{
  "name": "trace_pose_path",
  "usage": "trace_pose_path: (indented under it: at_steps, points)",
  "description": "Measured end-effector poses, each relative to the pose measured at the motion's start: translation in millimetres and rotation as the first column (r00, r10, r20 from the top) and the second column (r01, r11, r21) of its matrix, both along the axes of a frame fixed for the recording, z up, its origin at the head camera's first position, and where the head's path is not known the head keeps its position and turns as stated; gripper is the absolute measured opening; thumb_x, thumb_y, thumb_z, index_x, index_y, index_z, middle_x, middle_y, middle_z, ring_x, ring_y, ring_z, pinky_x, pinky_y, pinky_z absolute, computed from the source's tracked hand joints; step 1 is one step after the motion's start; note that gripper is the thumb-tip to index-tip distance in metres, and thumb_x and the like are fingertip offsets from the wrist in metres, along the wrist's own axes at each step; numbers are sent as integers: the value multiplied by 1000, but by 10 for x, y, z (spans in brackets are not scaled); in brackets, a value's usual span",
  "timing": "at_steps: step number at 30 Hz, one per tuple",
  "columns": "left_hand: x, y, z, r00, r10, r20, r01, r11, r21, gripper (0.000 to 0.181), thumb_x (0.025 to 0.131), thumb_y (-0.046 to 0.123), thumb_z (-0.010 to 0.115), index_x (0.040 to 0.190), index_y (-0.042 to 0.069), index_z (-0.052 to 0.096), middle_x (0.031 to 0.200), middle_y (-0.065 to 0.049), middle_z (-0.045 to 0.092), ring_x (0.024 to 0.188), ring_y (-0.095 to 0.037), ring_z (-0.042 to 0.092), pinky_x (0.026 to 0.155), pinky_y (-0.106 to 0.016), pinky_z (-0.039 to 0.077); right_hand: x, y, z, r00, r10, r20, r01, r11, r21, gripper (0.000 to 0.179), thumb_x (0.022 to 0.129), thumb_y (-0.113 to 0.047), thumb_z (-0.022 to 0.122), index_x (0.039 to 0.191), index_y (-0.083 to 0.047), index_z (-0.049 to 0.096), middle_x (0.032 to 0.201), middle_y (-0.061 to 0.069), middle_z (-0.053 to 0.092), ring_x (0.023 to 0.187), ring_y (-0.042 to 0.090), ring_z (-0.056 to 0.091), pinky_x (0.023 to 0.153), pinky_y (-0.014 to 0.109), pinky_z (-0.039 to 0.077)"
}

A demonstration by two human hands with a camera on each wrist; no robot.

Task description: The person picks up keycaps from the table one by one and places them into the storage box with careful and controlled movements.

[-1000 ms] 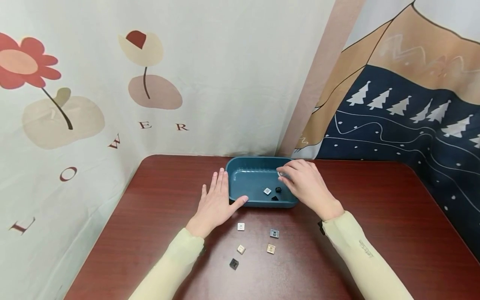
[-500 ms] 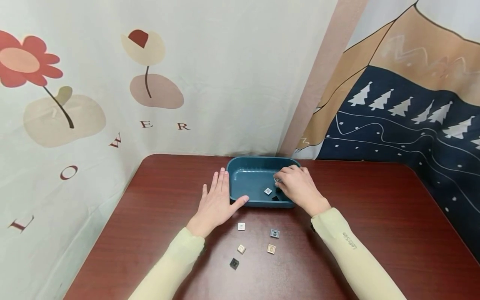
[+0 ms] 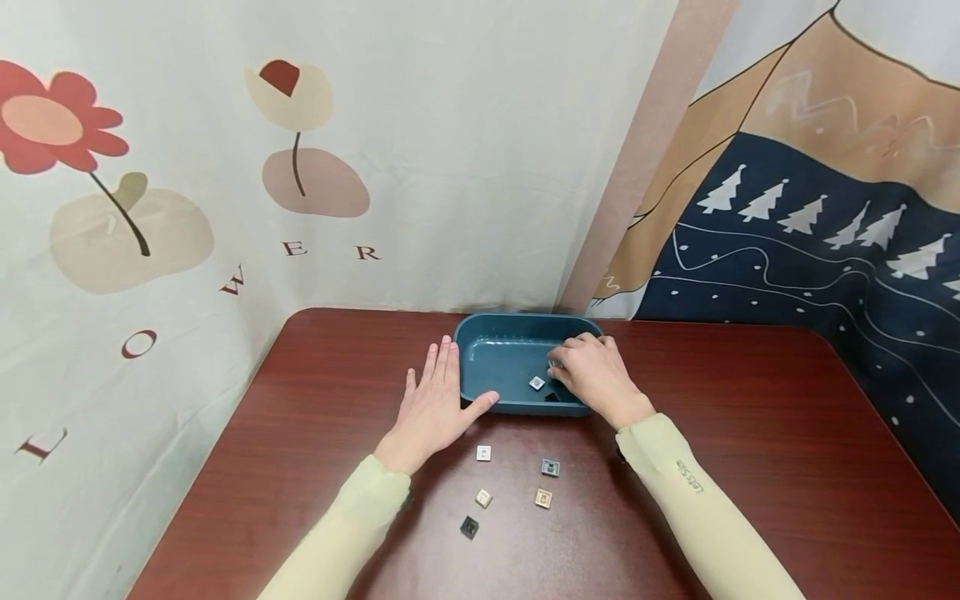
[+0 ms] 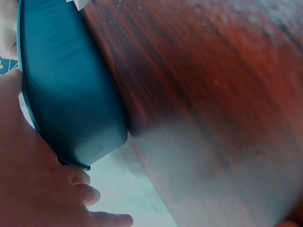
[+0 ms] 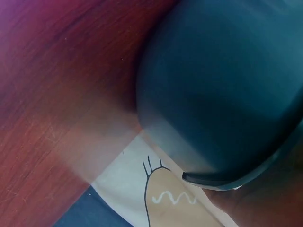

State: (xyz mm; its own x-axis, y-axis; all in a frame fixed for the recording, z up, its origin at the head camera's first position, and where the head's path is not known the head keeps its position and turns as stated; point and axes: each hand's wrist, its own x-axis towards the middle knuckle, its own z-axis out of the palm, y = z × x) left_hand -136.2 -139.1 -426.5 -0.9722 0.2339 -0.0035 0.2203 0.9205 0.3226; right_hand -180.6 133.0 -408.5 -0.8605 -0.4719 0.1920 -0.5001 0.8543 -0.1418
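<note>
A teal rectangular tray [image 3: 495,407] stands at the table's back edge. My left hand [image 3: 431,414] lies against its left end, fingers straight and thumb over the front rim. Reaching in over the right end, my right hand [image 3: 596,375] pinches a small pale piece [image 3: 555,363], mostly covered by the fingers; it looks like a keycap. On the tray floor beside those fingertips lie a white square keycap [image 3: 536,383] and a black one [image 3: 551,397]. In the left wrist view, the left hand [image 4: 42,175] is at the tray's side wall [image 4: 71,85].
Several small square keycaps lie on the reddish-brown table [image 3: 360,550] in front of the tray: a white one [image 3: 483,453], a grey-blue one [image 3: 551,467], a cream one [image 3: 483,498], a tan one [image 3: 543,498] and a black one [image 3: 469,527]. A printed curtain [image 3: 450,167] hangs behind.
My right hand has moved left and slightly down into the tray with the pale keycap, now covering a round black piece seen earlier. The left hand has stayed in place.
</note>
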Motion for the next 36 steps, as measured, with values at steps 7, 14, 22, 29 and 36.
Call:
trace_pose_path:
  at_steps: [7,14,22,29,36]
  points:
    - [2,1,-6,1000,0,-6,0,1000,1,110,96,79,41,165,-1,9,173,-15,4,159,-35,5,120,-68,16,47,37,57,999,-27,-22,26,999,-36,28,96,-29,76,117,-12,79,116,9,75,115,33,62,91,56,46]
    - [2,5,-7,1000,-2,0,2,1000,5,110,96,79,40,164,-1,9,173,-15,3,159,-33,1,120,-68,15,207,131,217,996,-64,-58,58,992,-113,33,99,-34,72,123,-12,77,121,10,73,120,33,59,99,59,44]
    - [-2,8,1,1000,-3,-15,3,1000,-1,109,97,78,41,164,-1,11,172,-16,5,159,-35,5,120,-68,17,499,177,318,984,1,-181,-27,989,-144,34,94,-33,77,122,-12,77,119,8,73,118,32,61,99,60,45]
    - [-1,11,3,1000,0,-10,0,1000,-3,109,97,78,41,164,-2,10,172,-16,4,159,-35,5,120,-68,17,760,110,331,977,93,-193,-117,986,-117,37,93,-35,79,122,-14,76,120,6,72,118,30,62,99,56,47]
    - [4,15,18,1000,1,-4,-1,1000,3,109,97,77,41,164,-2,9,172,-16,3,159,-35,4,120,-67,17,993,30,224,966,189,-178,-206,975,-82,38,93,-40,78,121,-16,76,119,2,71,115,27,63,98,53,48]
